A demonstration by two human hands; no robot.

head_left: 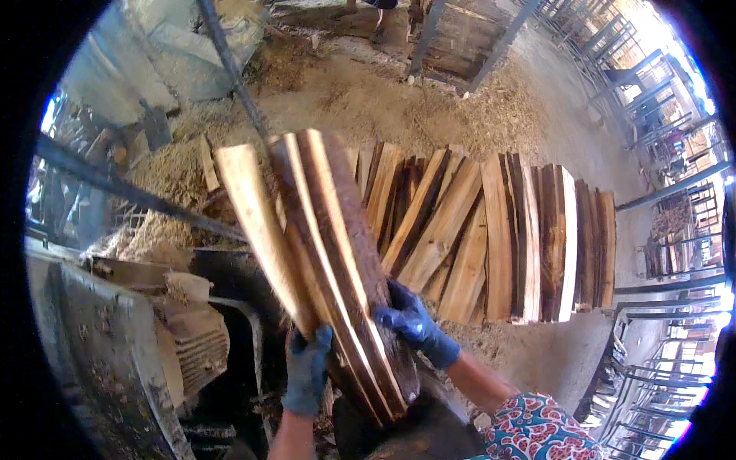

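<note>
Several bark-edged wooden slabs are held tilted between my two hands, their far ends leaning up and to the left. My left hand, in a grey-blue glove, grips the lower left side, at the near end of a pale, smooth-faced board. My right hand, in a darker blue glove, clasps the dark bark side of the rightmost slab. Its fingers curl round that edge and are partly hidden. Just beyond my right hand, a long row of similar slabs stretches to the right, some leaning at angles.
At left stands a dusty machine with a ribbed motor and a metal panel. A metal bar crosses the left side. Sawdust covers the floor beyond. Metal racks line the right, and someone's leg shows at the far top.
</note>
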